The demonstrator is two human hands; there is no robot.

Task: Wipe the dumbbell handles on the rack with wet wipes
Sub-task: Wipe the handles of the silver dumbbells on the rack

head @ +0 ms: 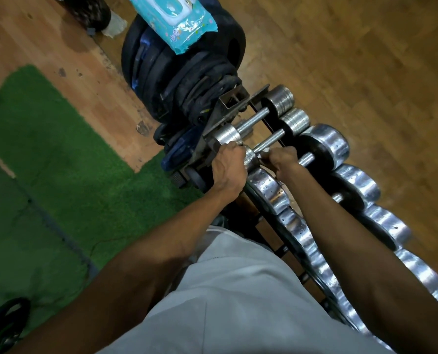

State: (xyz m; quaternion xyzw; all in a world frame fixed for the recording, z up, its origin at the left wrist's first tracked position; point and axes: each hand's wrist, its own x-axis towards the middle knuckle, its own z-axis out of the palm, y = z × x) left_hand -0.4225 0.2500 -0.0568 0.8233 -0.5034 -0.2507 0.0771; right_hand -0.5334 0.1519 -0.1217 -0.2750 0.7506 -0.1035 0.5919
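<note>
Right hand [281,159] clenched around white wipe [263,155] on knurled steel handle [270,141], left hand [226,167] gripping round chrome dumbbell end [251,158].

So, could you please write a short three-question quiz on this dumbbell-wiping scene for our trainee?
1. True or false: the wipes pack lies on the green mat.
2. Which hand grips a dumbbell's end weight: A) left hand B) right hand?
3. Fill in: the right hand is at the handle of the ___ dumbbell from the rack's far end.

Key: 1. False, it lies on the black plates. 2. A. 3. second.
</note>
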